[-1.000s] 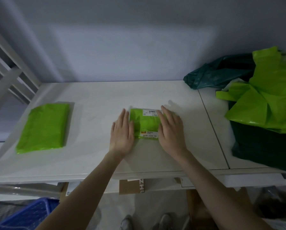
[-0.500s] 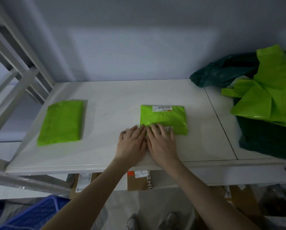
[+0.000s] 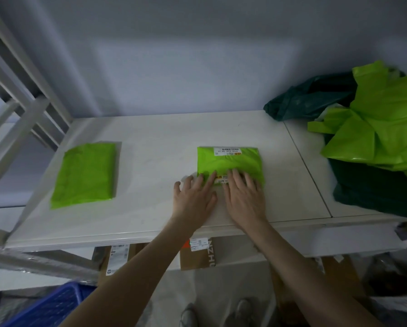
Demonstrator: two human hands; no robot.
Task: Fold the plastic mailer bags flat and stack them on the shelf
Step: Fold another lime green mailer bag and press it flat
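- Head view, centre: a bright green mailer bag [image 3: 228,161] folded into a compact rectangle on the white shelf [image 3: 155,142], a white shipping label [image 3: 227,151] along its far edge and a second label showing at the near edge.
- Left hand [image 3: 194,197] flat, fingers straight and spread, fingertips pressing the near-left edge of the folded bag; nothing gripped.
- Right hand [image 3: 243,197] likewise flat and extended, fingers laid over the near edge just beside the left; pressing, not pinching.
- Far left of the shelf: one finished folded green bag [image 3: 84,174], lying flat, well apart from the bag under the hands.
- Far right: a loose heap of unfolded bright green bags [image 3: 372,128] mixed with dark green bags [image 3: 367,194], crumpled and waiting.
- Below the shelf edge: cardboard boxes [image 3: 197,254] and a blue crate [image 3: 49,305].
- Judged progress: early; one bag done, a second being creased flat and not yet stacked on the first, most of the heap left to fold.
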